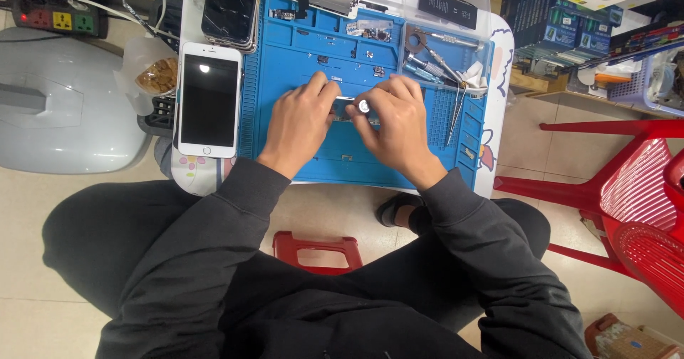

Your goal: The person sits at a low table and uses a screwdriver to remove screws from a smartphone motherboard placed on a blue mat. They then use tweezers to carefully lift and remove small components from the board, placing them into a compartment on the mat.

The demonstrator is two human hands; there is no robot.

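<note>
**Both hands together at centre, forearms converging**

Left hand point(299, 124): palm down, fingers curled inward toward the right, knuckles up. Right hand point(395, 120): palm down, fingers bent, tips meeting those of the left; grip closed on something small between them. Wrists level, bare below the cuffs. Both forearms in dark long sleeves, angling in from the elbows, which are spread wide. Seated posture, knees apart.

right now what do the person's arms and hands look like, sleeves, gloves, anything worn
Both arms are covered by long dark grey sleeves of a soft, sweatshirt-like top, each ending in a ribbed cuff at the wrist. The left hand and the right hand are bare: no gloves, and no rings, watch or bands show from this view.
</note>
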